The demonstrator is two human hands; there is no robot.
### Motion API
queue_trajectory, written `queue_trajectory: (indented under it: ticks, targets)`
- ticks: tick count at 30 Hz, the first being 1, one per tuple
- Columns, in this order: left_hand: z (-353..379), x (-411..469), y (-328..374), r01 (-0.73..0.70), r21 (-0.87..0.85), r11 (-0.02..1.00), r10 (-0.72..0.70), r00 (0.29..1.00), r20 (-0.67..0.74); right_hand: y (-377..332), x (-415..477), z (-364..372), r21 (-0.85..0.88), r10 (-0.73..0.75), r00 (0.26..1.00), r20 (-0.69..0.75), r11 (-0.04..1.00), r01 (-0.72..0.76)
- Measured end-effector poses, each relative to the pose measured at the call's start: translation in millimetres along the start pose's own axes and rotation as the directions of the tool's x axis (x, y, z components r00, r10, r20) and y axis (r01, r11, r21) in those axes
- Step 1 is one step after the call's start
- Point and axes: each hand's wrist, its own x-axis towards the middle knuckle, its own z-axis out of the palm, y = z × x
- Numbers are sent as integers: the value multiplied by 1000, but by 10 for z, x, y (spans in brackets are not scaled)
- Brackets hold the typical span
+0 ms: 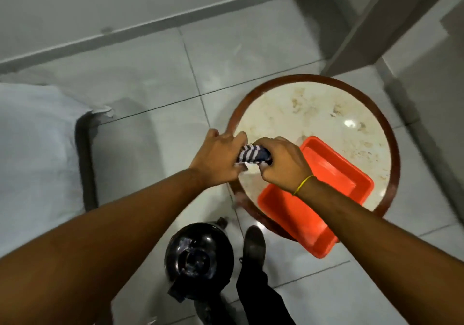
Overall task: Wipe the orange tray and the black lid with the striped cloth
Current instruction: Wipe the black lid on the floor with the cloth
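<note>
Wiping looked barely begun: nearest, the black lid (199, 258) lay on the floor, the orange tray (313, 196) overhung the round worktop (313, 103), and both hands' grip, left hand (218, 156) and right hand (283, 165), clamped the bunched striped cloth (253, 156) beyond, touching neither.

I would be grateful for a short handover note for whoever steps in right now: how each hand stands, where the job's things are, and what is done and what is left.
Left hand: closed on one end of the striped cloth.
Right hand: closed on the other end; the cloth is bunched between both hands above the near-left edge of the round table.
Orange tray: on the table, its near corner overhanging the rim; the cloth is not touching it.
Black lid: low down beside the person's shoe, apart from the table and untouched.
Done: cloth in hand. No sign shows that wiping has begun.
Left: wipe the tray, then the lid.
</note>
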Motion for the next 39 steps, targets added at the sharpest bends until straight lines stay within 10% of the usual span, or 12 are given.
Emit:
queue_trajectory:
  ticks: [12,20,25,27,30,32,35,39]
  targets:
    - [1193,-2428,-1304,453,122,883,-441,890,-112,-862,22,2733,-153,-453,869,199,862,484]
    - [3269,-3708,-654,563,-47,825,-518,787,337,219,-1200,4457,-225,-265,667,696,802,553]
    - [3639,-4060,-416,605,-248,757,-600,793,103,463,-1414,4614,-241,-319,701,637,782,575]
    - [3733,-4164,-416,709,-326,626,-748,664,6,435,-1370,4649,-248,-369,733,571,774,583]
    - [3896,-4289,-455,869,-494,14,-995,62,80,358,-1280,4795,-288,-431,734,526,721,630]
    - [4023,-4341,-488,671,-615,-414,-908,-257,331,267,-1198,4965,-286,-466,693,550,674,681]
    - [4241,-4312,-530,487,-539,-688,-714,-321,622,124,-1097,5222,-283,-481,665,572,645,710]
    - [4454,-4327,-555,670,-557,-490,-858,-260,442,74,-1239,5526,-223,-605,553,573,534,815]
